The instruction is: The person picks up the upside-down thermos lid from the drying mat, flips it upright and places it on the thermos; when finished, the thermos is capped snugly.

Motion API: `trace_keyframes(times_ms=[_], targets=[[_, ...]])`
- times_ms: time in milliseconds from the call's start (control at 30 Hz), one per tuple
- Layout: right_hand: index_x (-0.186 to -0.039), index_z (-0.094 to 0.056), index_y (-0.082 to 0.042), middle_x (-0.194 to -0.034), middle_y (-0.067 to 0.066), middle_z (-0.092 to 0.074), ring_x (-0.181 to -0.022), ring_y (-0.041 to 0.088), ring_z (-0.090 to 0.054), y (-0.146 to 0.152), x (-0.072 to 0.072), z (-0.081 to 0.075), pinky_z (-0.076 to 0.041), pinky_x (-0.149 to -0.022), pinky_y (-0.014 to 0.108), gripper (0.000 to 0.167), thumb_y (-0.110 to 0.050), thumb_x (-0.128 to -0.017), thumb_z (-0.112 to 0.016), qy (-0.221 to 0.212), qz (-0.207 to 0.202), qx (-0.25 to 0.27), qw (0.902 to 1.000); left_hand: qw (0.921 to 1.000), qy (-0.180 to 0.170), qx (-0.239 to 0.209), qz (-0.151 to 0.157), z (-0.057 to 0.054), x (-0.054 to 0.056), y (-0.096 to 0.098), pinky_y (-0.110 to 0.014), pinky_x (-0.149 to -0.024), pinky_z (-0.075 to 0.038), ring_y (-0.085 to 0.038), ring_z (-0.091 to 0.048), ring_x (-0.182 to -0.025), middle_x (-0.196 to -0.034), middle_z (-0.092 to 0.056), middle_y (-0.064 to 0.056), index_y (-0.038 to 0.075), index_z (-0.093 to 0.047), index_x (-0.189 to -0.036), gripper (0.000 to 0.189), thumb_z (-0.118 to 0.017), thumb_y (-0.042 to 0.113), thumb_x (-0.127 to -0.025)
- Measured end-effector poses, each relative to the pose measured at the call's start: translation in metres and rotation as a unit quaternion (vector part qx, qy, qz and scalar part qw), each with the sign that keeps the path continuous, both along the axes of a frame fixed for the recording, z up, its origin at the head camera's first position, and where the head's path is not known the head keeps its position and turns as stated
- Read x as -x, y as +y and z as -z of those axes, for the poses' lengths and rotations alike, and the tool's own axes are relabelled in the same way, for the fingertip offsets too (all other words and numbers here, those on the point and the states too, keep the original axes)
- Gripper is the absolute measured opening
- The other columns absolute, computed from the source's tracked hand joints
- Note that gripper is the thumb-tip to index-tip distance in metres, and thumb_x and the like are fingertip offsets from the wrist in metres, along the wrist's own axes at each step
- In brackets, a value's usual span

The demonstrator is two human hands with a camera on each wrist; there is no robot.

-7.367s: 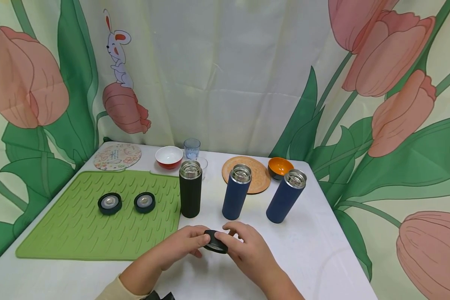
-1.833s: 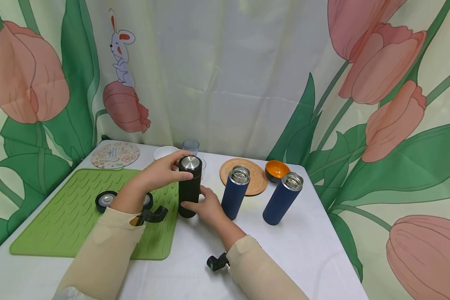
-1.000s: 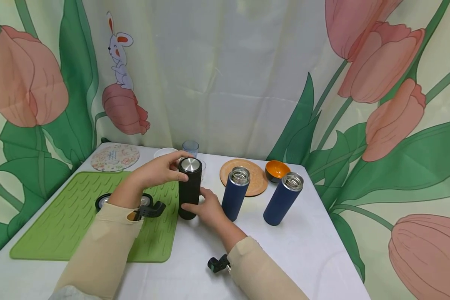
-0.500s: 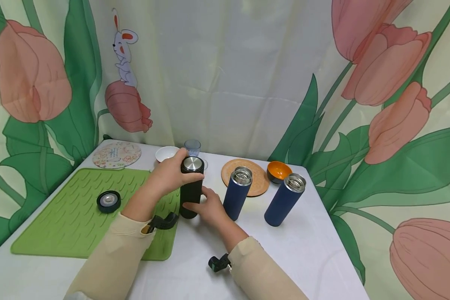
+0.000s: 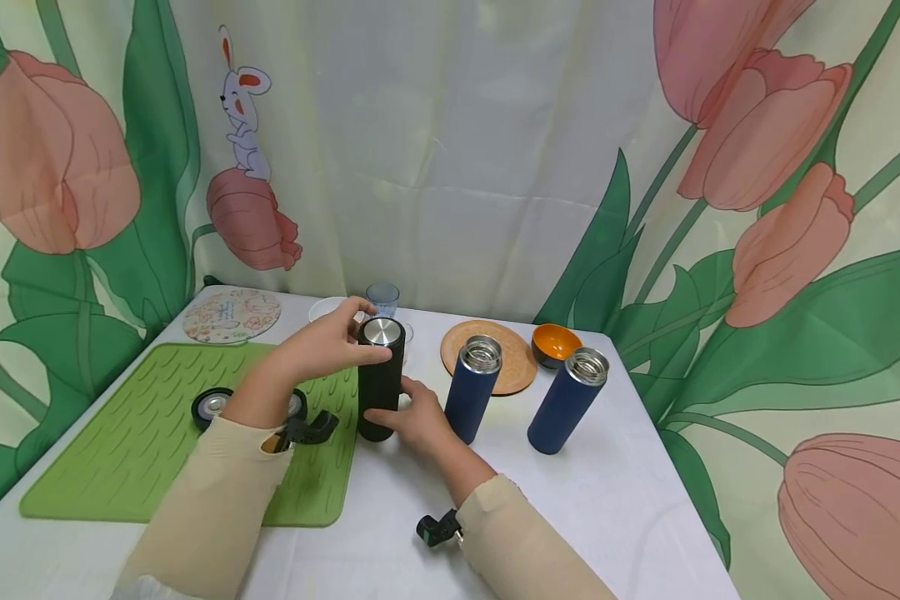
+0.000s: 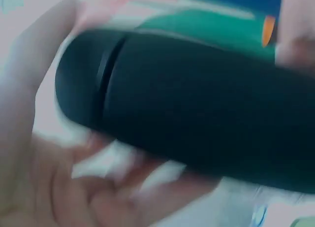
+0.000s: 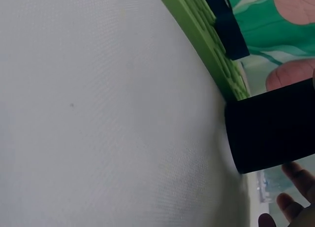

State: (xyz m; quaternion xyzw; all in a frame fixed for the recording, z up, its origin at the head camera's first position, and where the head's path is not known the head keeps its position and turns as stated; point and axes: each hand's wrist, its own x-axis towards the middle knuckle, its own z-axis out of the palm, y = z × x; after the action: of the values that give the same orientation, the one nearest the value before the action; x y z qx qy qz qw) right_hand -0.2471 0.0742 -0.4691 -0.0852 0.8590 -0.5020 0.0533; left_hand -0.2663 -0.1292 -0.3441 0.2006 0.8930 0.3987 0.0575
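A black thermos flask (image 5: 378, 387) stands upright on the table beside the green mat, topped by its lid (image 5: 382, 332) with a shiny metal disc. My left hand (image 5: 322, 342) reaches round the lid, thumb across the front and fingers behind. In the left wrist view, the lid's dark side (image 6: 78, 79) lies between thumb and fingers, blurred. Low on the flask, my right hand (image 5: 420, 421) grips the body, thumb in front; its other fingers are mostly hidden there. The right wrist view shows the flask's base (image 7: 266, 131) with several fingertips beside it.
Two blue flasks without lids, one in the middle (image 5: 471, 396) and one farther right (image 5: 566, 408), stand nearby. Two lids (image 5: 212, 406) lie on the green mat (image 5: 120, 471), partly behind my left arm. Behind are a white-lined bowl (image 5: 324, 307), glasses (image 5: 382, 296), a round board (image 5: 521, 371) and an orange bowl (image 5: 557, 342).
Earlier, both hands held the lid in front of the open black flask; now it sits on the flask. Half a second ago the left hand was turned farther right; it has swung back left.
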Motion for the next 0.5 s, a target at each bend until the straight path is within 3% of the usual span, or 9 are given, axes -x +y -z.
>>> trace_keyframes(times_ms=[133,233,333,500], targets=[[-0.13,-0.071,-0.031,-0.132,-0.004,-0.072,-0.137,0.023,-0.058,0.001,-0.001,0.0,-0.045,-0.116,0.055,0.051,-0.045,-0.085,-0.089,0.012,-0.003,-0.013,0.9998,0.991,0.039,0.005,-0.128,0.007,-0.02,0.025,-0.053,-0.091,-0.053,-0.035,-0.071,-0.103,-0.115,-0.071,-0.018,0.009,-0.038,-0.14,0.089,-0.078,0.067,-0.086],[-0.13,-0.071,-0.031,-0.133,-0.005,-0.072,-0.138,0.024,-0.058,0.001,-0.001,-0.001,-0.045,-0.115,0.056,0.051,-0.046,-0.084,-0.089,0.017,0.001,-0.017,0.9997,0.9817,0.073,0.009,-0.175,0.009,-0.027,0.039,-0.052,-0.084,-0.056,-0.038,-0.072,-0.102,-0.114,-0.073,-0.019,0.008,-0.04,-0.136,0.089,-0.079,0.069,-0.084],[-0.129,-0.071,-0.031,-0.132,-0.005,-0.072,-0.137,0.024,-0.058,0.0,0.0,-0.001,-0.046,-0.115,0.055,0.051,-0.045,-0.084,-0.089,0.017,0.002,-0.017,0.9997,0.9813,0.096,0.019,-0.166,0.01,-0.026,0.039,-0.049,-0.077,-0.055,-0.036,-0.072,-0.094,-0.108,-0.073,-0.016,0.011,-0.044,-0.132,0.077,-0.08,0.062,-0.087],[-0.127,-0.072,-0.03,-0.128,-0.005,-0.073,-0.132,0.021,-0.059,-0.001,0.001,-0.002,-0.047,-0.112,0.051,0.048,-0.043,-0.084,-0.089,0.017,0.0,-0.014,0.9998,0.9911,0.092,0.044,-0.086,0.008,-0.013,0.02,-0.058,-0.098,-0.048,-0.034,-0.072,-0.103,-0.114,-0.075,-0.011,0.021,-0.049,-0.14,0.068,-0.081,0.055,-0.091]])
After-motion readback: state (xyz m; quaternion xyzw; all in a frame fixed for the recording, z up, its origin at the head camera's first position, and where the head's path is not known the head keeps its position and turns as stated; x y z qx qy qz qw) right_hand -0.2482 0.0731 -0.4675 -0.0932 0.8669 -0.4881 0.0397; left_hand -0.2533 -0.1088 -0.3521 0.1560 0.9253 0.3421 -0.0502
